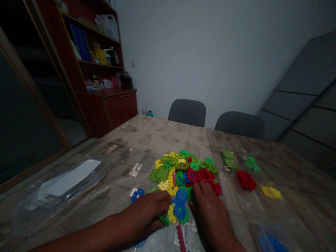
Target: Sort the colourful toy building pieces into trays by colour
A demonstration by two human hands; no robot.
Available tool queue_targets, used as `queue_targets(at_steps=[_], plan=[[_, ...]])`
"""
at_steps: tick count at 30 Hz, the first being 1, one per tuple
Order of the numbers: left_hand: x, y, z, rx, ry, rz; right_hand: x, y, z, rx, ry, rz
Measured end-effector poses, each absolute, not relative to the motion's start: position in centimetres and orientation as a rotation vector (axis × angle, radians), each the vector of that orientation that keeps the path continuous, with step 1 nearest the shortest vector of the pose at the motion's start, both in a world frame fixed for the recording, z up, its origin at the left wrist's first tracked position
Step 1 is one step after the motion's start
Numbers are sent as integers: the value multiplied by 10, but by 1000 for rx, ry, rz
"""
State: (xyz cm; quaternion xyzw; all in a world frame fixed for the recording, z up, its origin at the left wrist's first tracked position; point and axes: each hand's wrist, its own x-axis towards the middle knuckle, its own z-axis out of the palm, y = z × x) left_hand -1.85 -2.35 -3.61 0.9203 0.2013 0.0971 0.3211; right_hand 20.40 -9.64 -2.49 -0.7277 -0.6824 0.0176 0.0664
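A heap of flat plastic building pieces (183,171) in green, yellow, red and blue lies on the table in front of me. My left hand (147,210) rests at the heap's near left edge with its fingers curled over green and yellow pieces. My right hand (207,206) lies palm down at the near right edge, fingers stretched onto red and green pieces. A blue piece (137,193) sits just left of my left hand. A pink strip (180,237) lies between my wrists.
Small sorted clusters lie to the right: green (228,158), green (252,163), red (246,180), yellow (271,191). A clear plastic tray (65,182) lies at left. A blue-filled container (270,243) is near right. Two grey chairs (187,112) stand across the table (157,136); a shelf unit (99,70) at left.
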Motion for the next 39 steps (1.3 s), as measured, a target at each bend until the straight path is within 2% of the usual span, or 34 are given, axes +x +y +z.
queue_targets(at_steps=[3,14,17,22,29,33,39], plan=[[-18,-24,-36,2380,571,226,204,-96,-24,-2185,-2024,134],[-33,-18,-47,2371,527,314,216,-103,-10,-2060,-1976,864],[-33,-14,-47,2371,552,340,206,-104,-7,-2100,-1957,816],[-34,-8,-49,2401,701,331,198,-99,-3,-2201,-1934,538],[-37,-2,-50,2410,728,404,197,-105,-9,-2159,-1965,763],[-34,0,-47,2399,626,448,188,-104,-21,-2206,-1961,687],[-43,2,-65,2447,685,466,187,-98,-26,-2227,-1882,689]])
